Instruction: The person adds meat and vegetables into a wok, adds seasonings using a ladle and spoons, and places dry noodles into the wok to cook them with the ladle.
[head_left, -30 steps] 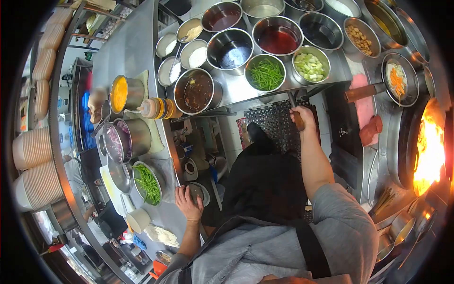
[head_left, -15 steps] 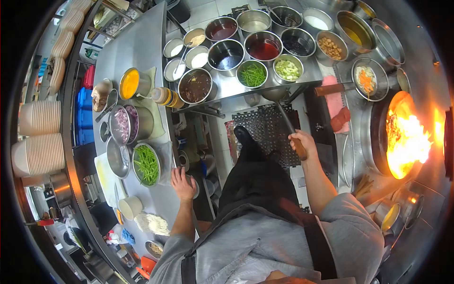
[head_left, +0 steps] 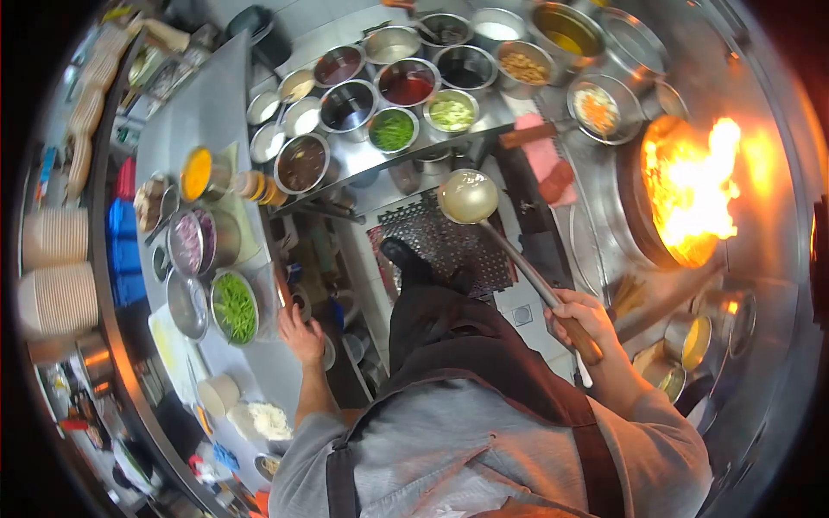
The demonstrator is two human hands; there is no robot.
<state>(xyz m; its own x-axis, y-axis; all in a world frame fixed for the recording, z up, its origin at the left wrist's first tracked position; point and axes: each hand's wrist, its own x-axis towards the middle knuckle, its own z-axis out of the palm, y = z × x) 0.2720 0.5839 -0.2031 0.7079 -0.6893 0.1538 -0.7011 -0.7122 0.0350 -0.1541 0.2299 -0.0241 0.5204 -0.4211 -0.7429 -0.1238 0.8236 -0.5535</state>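
Pointing a ladle [head_left: 468, 198] toward eleven o'clock, the right hand [head_left: 585, 321] wraps its fingers round the handle. The left hand [head_left: 301, 337], fingers open, touches the surface [head_left: 263, 373], greens [head_left: 235, 309] at ten o'clock.

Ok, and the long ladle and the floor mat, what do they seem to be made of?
The ladle looks like steel, from the grey shine of its shaft; its smooth brown grip is likely wood. The black mat, dull and full of holes, seems rubber, perhaps plastic.

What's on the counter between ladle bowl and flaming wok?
Head view: red cloth on pink cloth, then steel counter, between ladle bowl and wok.
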